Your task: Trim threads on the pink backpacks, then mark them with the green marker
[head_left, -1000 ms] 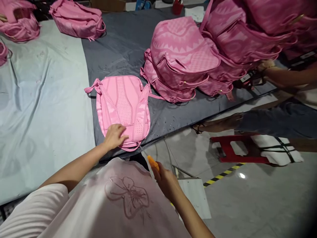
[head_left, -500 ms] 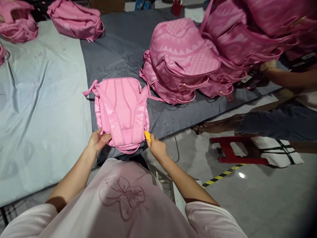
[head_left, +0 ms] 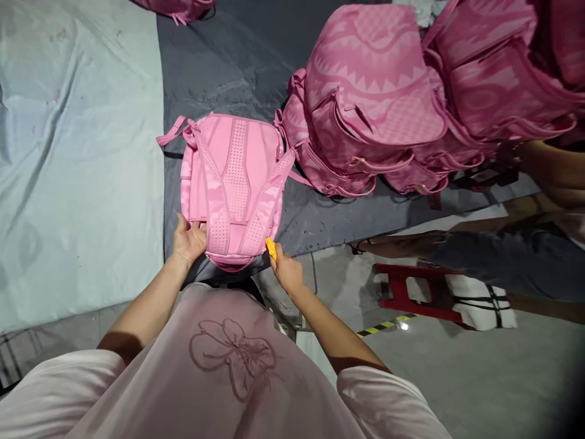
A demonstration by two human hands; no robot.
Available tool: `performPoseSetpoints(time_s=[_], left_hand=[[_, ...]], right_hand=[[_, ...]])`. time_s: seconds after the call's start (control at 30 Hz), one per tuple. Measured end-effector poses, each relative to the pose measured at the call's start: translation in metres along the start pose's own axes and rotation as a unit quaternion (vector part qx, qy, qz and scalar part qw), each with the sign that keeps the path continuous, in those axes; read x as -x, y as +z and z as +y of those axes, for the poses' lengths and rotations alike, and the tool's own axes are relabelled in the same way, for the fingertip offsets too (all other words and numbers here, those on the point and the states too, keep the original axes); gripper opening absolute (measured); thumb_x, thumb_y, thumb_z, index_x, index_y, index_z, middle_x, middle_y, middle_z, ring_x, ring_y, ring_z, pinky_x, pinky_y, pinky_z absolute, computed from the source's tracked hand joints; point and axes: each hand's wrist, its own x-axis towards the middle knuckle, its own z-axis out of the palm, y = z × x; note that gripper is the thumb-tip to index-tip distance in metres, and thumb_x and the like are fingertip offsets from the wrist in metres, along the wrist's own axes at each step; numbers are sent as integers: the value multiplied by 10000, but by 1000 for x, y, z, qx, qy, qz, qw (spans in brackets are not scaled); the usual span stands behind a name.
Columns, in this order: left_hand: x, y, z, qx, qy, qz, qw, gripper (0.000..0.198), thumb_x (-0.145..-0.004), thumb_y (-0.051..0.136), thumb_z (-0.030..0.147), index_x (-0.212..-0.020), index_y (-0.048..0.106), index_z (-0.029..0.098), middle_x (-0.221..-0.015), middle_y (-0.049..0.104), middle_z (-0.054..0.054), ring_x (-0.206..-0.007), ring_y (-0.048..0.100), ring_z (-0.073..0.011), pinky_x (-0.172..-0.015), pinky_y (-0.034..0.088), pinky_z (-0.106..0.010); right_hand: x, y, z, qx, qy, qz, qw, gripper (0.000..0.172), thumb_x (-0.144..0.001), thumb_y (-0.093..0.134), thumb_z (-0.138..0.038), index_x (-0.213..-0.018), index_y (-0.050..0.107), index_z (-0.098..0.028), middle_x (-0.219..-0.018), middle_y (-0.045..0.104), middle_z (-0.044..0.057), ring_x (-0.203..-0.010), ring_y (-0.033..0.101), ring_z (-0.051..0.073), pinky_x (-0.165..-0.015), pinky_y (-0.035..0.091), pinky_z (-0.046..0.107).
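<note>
A pink backpack (head_left: pixel 267 137) lies on the dark cloth with its back panel and shoulder straps facing up. Its carry handle points toward me. My left hand (head_left: pixel 189 241) grips the lower left side of the bag; the thumb is at the edge and the fingertips go in by the left strap, partly hidden. In my closed right hand (head_left: pixel 287 271) is a small yellow tool (head_left: pixel 271 249), perhaps thread snips, its tip against the bag's lower right corner. The tip is too small to make out.
Stacked pink patterned backpacks (head_left: pixel 365 79) stand to the right. A pale cloth (head_left: pixel 82 183) covers the table's left part, beside the dark cloth (head_left: pixel 228 67). Another person's arm (head_left: pixel 553 171) reaches in at the far right. A red stool-like frame (head_left: pixel 388 286) is on the floor.
The view has shifted, so the far bags slip out at the top. My left fingers have moved further in by the left strap. The yellow tool stays at the lower right corner.
</note>
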Motion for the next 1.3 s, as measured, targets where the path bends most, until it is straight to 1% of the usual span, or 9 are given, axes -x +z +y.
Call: performPoseSetpoints(time_s=[0.17,0.3,0.5,0.73,0.83,1.0,1.13,1.23,1.3], left_hand=[[-13,-12,0,-39,0,-4,999,813,-917,237,770,-1288,595,141,-1291,654,-166,-1335,536,-322,-1131,406,-537],[-9,-18,3,-49,-32,-53,997,952,-839,204,868,-1345,567,149,-1320,631,-181,-1383,477,-356,-1123,370,-617],[-7,-6,-2,-36,-13,-71,997,942,-828,286,871,-1367,568,152,-1347,618,-176,-1443,399,-345,-1156,357,-588],[-12,0,-6,-47,7,-165,985,967,-873,191,834,-1408,525,101,-1373,609,-185,-1453,401,-284,-1207,318,-494],[-12,-1,-8,-55,-4,-176,983,944,-877,230,827,-1439,495,116,-1390,602,-184,-1441,421,-287,-1210,302,-505],[-9,4,-9,-62,-26,-158,985,918,-878,349,802,-1451,478,97,-1407,589,-192,-1438,426,-280,-1204,324,-477],[-9,10,-6,-102,-15,-152,983,846,-862,434,780,-1389,541,128,-1351,633,-177,-1377,501,-296,-1155,395,-486],[5,12,-4,-274,46,-63,958,803,-847,473,759,-1299,595,107,-1269,667,-198,-1273,586,-324,-1075,474,-508],[22,11,-8,-416,131,33,899,716,-852,554,657,-1326,567,120,-1322,627,-202,-1286,571,-328,-1080,464,-523]], right_hand=[[0,-2,0,-30,31,-1,999,440,-1061,332,-399,-1427,388,-161,-1049,725,134,-926,718,247,-684,441,272],[15,-5,1,-62,47,4,997,411,-1059,338,-422,-1384,438,-191,-999,741,107,-900,718,238,-664,410,267],[40,-11,8,-103,89,10,991,384,-1052,352,-421,-1334,487,-196,-965,742,99,-855,715,241,-637,385,277],[41,-17,4,-159,117,19,980,371,-1048,347,-401,-1308,504,-188,-972,742,106,-884,714,258,-640,385,283],[58,-15,8,-175,124,19,976,361,-1040,371,-401,-1293,521,-191,-989,744,107,-891,715,257,-645,392,281],[125,-1,3,-184,149,-15,971,353,-1038,360,-371,-1249,562,-173,-890,752,102,-804,724,248,-619,396,280],[135,5,-25,-174,109,-83,975,337,-1027,393,-398,-1248,574,-220,-917,762,89,-838,735,243,-648,421,279],[117,4,-39,-176,90,-84,977,327,-1028,391,-384,-1228,575,-202,-966,759,112,-911,732,256,-711,452,299],[107,3,-44,-186,86,-85,975,322,-1027,390,-376,-1216,572,-190,-986,755,123,-934,728,266,-727,464,312]])
